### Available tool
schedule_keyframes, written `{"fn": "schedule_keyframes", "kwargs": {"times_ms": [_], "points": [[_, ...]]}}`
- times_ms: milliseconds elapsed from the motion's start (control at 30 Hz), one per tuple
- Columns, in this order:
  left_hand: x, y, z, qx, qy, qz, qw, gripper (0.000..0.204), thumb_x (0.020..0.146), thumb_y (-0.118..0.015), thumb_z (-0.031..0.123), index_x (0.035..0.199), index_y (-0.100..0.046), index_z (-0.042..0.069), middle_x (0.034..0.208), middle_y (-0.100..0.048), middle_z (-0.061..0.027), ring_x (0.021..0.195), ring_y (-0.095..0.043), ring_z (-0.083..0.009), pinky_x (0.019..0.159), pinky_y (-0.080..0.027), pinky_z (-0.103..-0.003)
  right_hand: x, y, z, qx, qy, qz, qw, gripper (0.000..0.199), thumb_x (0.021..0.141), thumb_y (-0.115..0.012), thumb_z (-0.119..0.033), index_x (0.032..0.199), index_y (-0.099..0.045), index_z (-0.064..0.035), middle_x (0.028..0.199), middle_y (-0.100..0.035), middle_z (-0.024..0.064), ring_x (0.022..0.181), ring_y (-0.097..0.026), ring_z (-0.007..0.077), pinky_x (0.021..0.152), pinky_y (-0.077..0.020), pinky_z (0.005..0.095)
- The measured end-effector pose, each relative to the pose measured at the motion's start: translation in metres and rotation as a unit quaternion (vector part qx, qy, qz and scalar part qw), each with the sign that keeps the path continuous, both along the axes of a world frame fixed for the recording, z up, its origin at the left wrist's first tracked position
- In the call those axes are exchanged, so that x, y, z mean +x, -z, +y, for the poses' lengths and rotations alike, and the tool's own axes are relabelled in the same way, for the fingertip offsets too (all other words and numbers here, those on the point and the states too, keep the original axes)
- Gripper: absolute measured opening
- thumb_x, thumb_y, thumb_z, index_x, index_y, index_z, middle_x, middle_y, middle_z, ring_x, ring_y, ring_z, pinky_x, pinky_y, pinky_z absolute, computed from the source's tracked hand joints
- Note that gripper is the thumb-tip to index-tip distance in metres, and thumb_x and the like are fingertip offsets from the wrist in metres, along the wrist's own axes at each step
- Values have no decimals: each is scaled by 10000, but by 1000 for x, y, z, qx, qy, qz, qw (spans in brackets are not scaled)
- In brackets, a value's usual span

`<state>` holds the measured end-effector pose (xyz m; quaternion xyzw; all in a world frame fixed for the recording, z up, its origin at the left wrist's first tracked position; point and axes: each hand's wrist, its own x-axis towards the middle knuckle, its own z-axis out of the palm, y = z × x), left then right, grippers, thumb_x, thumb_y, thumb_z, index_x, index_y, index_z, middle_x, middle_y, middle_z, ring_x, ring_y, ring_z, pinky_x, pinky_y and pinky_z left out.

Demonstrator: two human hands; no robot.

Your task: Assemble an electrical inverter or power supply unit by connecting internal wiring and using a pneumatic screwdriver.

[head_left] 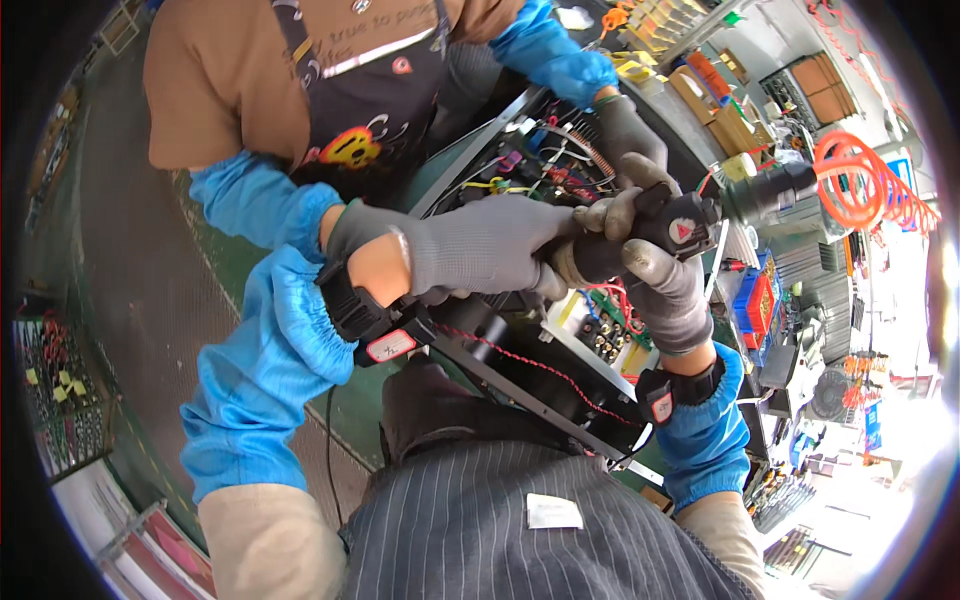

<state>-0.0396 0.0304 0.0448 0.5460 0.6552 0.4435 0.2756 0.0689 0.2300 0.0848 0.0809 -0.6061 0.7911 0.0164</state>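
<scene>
My left hand (485, 245), in a grey knit glove, reaches across to the right, its fingers curled round the dark cylindrical end of a black power tool (690, 222). From the other side my right hand (672, 298), gloved the same way, is closed on the tool's body below its round label. The tool lies roughly level above an open metal-framed unit (530, 400) full of wiring. Another person's gloved hand (632, 140) reaches in beside the tool's top; whether it touches the tool I cannot tell. That person's other glove (360, 228) goes behind my left hand.
Across the unit stands a co-worker in a brown top and dark apron (375, 120). A twisted red-black wire (530, 362) runs along the near side. An orange coiled hose (865, 185) hangs at right, above blue and red bins (757, 300). My striped apron (500, 530) is close below.
</scene>
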Motion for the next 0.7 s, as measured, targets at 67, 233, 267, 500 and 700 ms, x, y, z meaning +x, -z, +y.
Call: {"fn": "schedule_keyframes", "kwargs": {"times_ms": [67, 233, 267, 500, 700], "points": [[1, 8, 2, -150, -97, 17, 984, 529, 875, -794, 283, 1309, -589, 60, 1026, -722, -198, 961, -718, -362, 837, -564, -427, 0, 2, -8, 37, 9, -49, 998, 740, 815, -839, -143, 1459, -491, -31, 1028, -620, 61, 1149, -654, 270, 1100, -469, 465], [1, 9, 0, -221, -109, 62, 967, 519, 861, -795, 254, 1291, -576, 63, 1076, -724, -223, 1039, -696, -422, 894, -556, -477, -15, 30, -2, 36, -47, -53, 997, 620, 825, -823, -91, 1372, -535, -52, 1048, -623, 64, 1180, -635, 269, 1073, -473, 453], [3, 15, -1, -223, -110, 58, 967, 519, 861, -795, 254, 1291, -576, 63, 1076, -724, -223, 1039, -696, -422, 894, -556, -477, -17, 34, -2, 35, -50, -56, 997, 620, 825, -823, -91, 1372, -535, -52, 1048, -623, 64, 1180, -635, 269, 1073, -473, 453], [11, 34, 2, -200, -149, 79, 965, 572, 864, -797, 292, 1322, -578, 27, 1194, -684, -232, 1161, -650, -422, 989, -528, -479, -32, 50, 7, 40, -111, -50, 992, 590, 836, -830, -60, 1359, -557, -36, 1075, -656, 53, 1097, -631, 200, 1004, -513, 372], [28, 51, -5, -207, -189, 44, 959, 546, 920, -771, 301, 1333, -560, 13, 1271, -647, -233, 1215, -626, -413, 1035, -517, -463, -34, 53, 3, 57, -141, -91, 984, 584, 808, -830, -30, 1340, -589, -31, 1050, -662, 35, 1038, -631, 148, 967, -522, 326]]}}
